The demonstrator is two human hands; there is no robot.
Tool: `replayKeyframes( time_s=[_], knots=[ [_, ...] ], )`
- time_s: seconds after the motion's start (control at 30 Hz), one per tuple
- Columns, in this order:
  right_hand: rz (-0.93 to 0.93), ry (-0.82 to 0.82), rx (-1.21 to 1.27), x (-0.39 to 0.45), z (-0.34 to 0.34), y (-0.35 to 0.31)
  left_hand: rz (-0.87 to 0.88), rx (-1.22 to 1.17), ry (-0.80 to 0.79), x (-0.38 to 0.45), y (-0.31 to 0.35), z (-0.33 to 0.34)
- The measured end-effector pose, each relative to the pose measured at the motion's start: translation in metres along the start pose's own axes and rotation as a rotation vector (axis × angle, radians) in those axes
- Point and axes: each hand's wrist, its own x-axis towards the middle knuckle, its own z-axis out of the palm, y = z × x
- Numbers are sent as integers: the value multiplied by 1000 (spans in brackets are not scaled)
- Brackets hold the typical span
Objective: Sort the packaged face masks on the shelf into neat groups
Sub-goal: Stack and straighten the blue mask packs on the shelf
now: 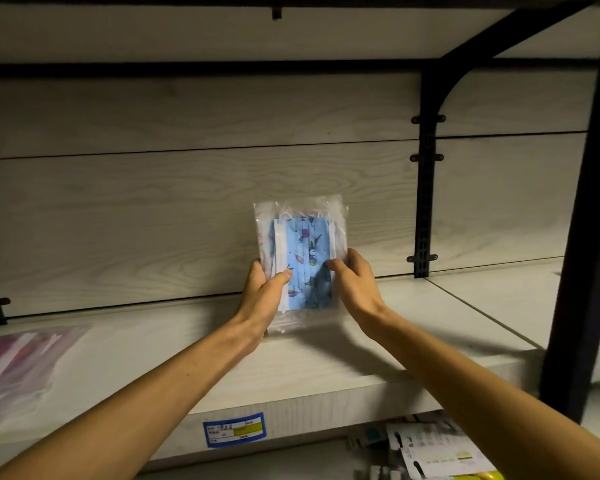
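Clear-plastic pack of blue printed face masks (300, 258) stands upright on the pale wood shelf (326, 368), against its back panel. Left hand (262, 292) grips the pack's left edge, right hand (355, 284) pinches its right edge. Pink mask packs (18, 362) lie well left of it.
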Motion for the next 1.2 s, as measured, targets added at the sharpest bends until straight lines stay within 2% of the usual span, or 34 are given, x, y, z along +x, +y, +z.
replayKeyframes(
  time_s=[0.1,0.33,0.53,0.67,0.77,0.83,0.97,1.07,1.2],
  knots=[
    [-29,-2,26,-11,-4,-5,62,-2,-11,-9,5,-1],
    [4,-60,-23,-34,-10,0,-36,-53,-9,-32,0,-4],
    [-85,-60,-45,-50,-18,-6,41,-77,-1,-53,14,-6],
    [-35,-85,-9,-62,-29,-24,69,-141,31,-68,28,-4],
    [-27,-119,-144,-73,-42,-38,-21,-164,42,-79,37,2],
    [6,-117,-243,-78,-51,-44,-123,-80,0,-86,42,7],
    [240,-152,-278,-83,-70,-50,-382,86,-201,-96,52,14],
    [435,-179,-212,-88,-90,-54,-523,-17,-315,-101,62,22],
    [536,-220,-262,-85,-115,-49,-582,-44,-354,-103,62,36]
  ],
)
